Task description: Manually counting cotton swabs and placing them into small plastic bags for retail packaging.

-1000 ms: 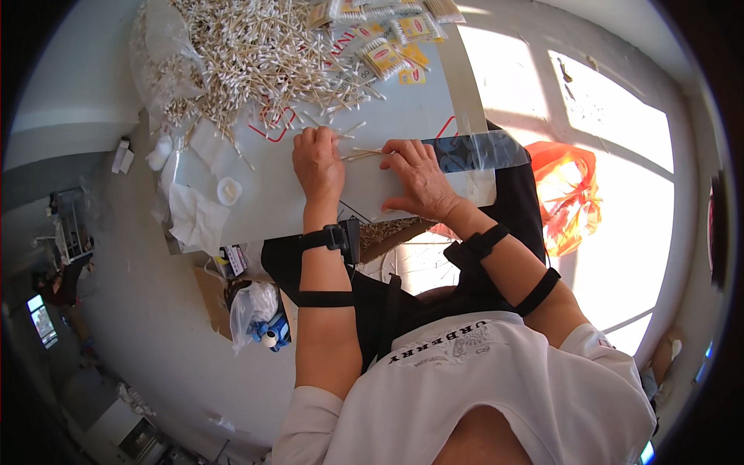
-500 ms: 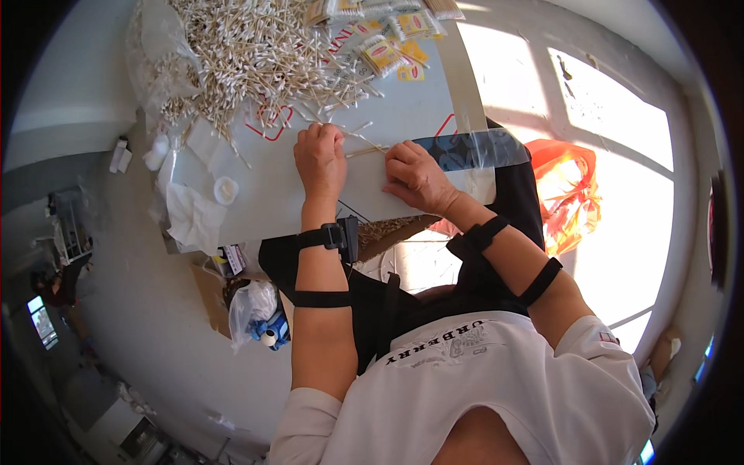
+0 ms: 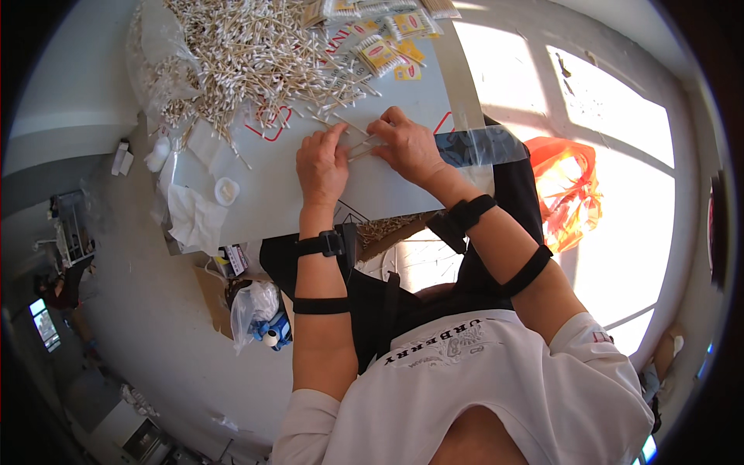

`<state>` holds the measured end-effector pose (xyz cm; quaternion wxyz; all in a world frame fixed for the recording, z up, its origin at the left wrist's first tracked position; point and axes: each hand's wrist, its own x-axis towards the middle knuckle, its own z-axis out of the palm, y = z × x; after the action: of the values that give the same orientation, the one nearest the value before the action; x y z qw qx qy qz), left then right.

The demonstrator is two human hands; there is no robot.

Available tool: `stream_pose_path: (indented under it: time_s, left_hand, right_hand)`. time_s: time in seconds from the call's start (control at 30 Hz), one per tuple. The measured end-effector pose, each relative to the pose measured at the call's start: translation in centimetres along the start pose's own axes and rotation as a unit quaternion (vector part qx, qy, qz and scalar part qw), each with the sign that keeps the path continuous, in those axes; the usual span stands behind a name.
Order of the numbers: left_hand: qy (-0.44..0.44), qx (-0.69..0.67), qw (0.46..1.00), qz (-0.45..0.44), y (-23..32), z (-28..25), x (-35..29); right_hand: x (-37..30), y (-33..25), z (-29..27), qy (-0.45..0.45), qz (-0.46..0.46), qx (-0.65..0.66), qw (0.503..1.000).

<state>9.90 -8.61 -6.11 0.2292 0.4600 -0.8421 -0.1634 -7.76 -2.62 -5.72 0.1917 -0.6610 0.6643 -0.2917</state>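
Note:
Several cotton swabs (image 3: 361, 147) span the short gap between my two hands, low over the table top. My left hand (image 3: 322, 165) is closed at their left ends, its thumb and fingertips together. At their right ends my right hand (image 3: 408, 149) pinches them, fingers bent and knuckles raised. How many swabs each hand grips is hidden by the fingers. A loose swab (image 3: 350, 124) lies just beyond my fingertips. Farther off is a large heap of cotton swabs (image 3: 240, 58), spilling from a clear plastic bag (image 3: 164, 46).
Flat swab packs with yellow labels (image 3: 380, 56) lie at the table's far right. Clear film (image 3: 480, 147) overhangs the right edge. A small white cup (image 3: 225, 191) and tissue (image 3: 194, 217) sit at the left. An orange bag (image 3: 566, 186) and an open carton (image 3: 217, 298) stand below.
My right hand has moved away from me and slightly left, closer to my left hand. The left hand has stayed nearly in place, its fingers turned slightly toward the swabs.

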Motion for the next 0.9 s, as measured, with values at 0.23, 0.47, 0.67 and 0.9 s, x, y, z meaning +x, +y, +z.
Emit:
stream_pose_path:
  time_s: [0.23,0.47,0.67,0.9]
  left_hand:
    - [0.018,-0.029,0.999,-0.035,0.0,0.0,0.4]
    - [0.043,-0.026,0.999,-0.022,0.6,0.3,-0.8]
    - [0.057,-0.013,0.998,-0.001,0.6,0.4,-0.9]
    - [0.02,-0.01,0.999,0.024,1.1,0.6,-0.9]
  right_hand:
    - [-1.4,1.0,-0.1,0.029,-0.042,0.05,0.997]
    - [-2.7,1.1,0.1,0.073,-0.043,0.055,0.995]
    - [-3.1,0.4,0.2,0.068,-0.052,0.067,0.994]
    - [-1.7,-0.1,-0.1,0.039,-0.001,0.006,0.999]
